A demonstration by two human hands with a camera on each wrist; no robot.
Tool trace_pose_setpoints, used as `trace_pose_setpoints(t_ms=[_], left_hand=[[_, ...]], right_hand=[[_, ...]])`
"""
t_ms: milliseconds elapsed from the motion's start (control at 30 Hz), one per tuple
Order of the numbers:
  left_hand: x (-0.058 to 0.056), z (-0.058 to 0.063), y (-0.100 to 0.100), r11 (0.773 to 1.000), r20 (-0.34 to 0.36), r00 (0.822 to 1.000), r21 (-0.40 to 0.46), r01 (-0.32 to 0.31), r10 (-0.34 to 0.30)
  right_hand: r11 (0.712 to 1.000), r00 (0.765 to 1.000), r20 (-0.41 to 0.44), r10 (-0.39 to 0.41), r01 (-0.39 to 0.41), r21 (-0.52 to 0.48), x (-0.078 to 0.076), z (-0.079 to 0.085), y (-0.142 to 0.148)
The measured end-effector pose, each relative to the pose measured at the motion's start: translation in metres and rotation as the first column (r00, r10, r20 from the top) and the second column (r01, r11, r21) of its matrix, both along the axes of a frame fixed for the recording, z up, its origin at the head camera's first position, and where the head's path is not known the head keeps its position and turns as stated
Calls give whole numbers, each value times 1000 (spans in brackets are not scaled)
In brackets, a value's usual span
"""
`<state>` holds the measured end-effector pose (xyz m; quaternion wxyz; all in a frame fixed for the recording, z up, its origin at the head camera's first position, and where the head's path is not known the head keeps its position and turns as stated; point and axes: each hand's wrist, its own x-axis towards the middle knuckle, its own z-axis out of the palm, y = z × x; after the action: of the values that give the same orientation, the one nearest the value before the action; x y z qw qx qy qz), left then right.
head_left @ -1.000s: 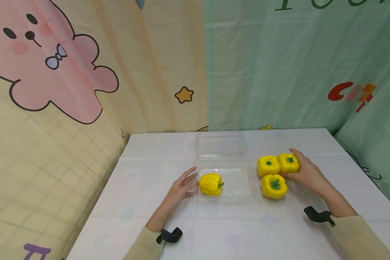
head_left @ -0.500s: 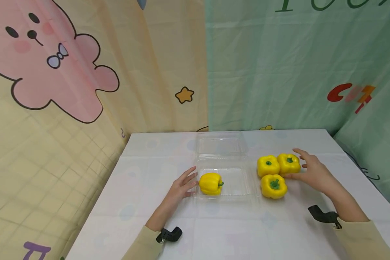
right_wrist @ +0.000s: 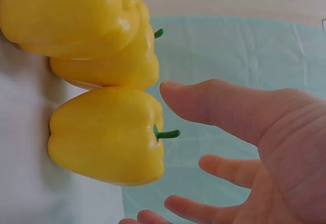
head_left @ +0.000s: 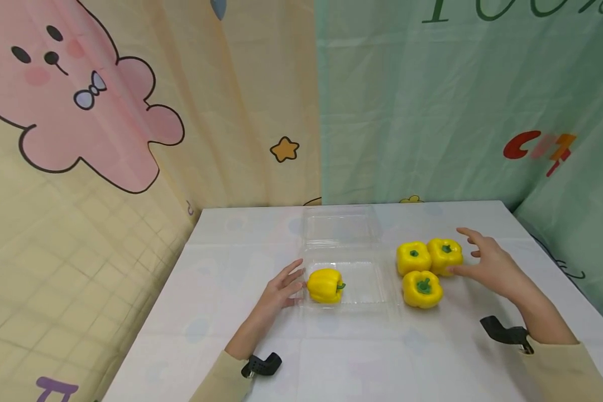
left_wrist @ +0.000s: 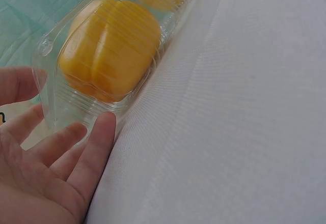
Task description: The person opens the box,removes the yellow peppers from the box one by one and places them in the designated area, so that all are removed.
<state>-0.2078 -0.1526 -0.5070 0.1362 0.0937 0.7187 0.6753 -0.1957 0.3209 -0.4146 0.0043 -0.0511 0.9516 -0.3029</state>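
Observation:
A yellow bell pepper (head_left: 325, 286) lies on its side in the left part of a clear plastic clamshell box (head_left: 364, 285), its stem pointing right. At the box's left wall my left hand (head_left: 277, 293) has its fingers spread, fingertips right at the plastic in the left wrist view. Three more yellow bell peppers stand upright in a cluster right of the box: one at the back left (head_left: 414, 258), one at the back right (head_left: 445, 255) and one in front (head_left: 422, 289). My right hand (head_left: 492, 268) is beside the back right pepper, thumb and fingers apart, holding nothing.
The box's lid (head_left: 340, 228) lies folded back behind its base. A white cloth covers the table (head_left: 331, 352). Printed curtains (head_left: 241, 111) hang behind and at the sides. Each wrist wears a black camera mount, such as the right one (head_left: 505, 330).
My right hand has drawn back to the right from the back right pepper, and its fingers have spread off it. The left hand and the peppers stay in place.

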Motion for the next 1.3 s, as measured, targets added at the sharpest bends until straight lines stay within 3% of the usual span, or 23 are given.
trace_pose_setpoints(t_ms=[600,867,1300], left_hand=[[1,0,0,1000,-3,1000,-2,2,-2],[2,1,0,1000,-4,1000,-7,1,-1],[2,-1,0,1000,-11,1000,-18,3,-3]], right_hand=[[1000,999,-34,-14,14,10,7,25,-19],[999,998,-56,18,-20,-26,11,36,-34],[996,997,-42,68,-70,-52,12,40,-60]])
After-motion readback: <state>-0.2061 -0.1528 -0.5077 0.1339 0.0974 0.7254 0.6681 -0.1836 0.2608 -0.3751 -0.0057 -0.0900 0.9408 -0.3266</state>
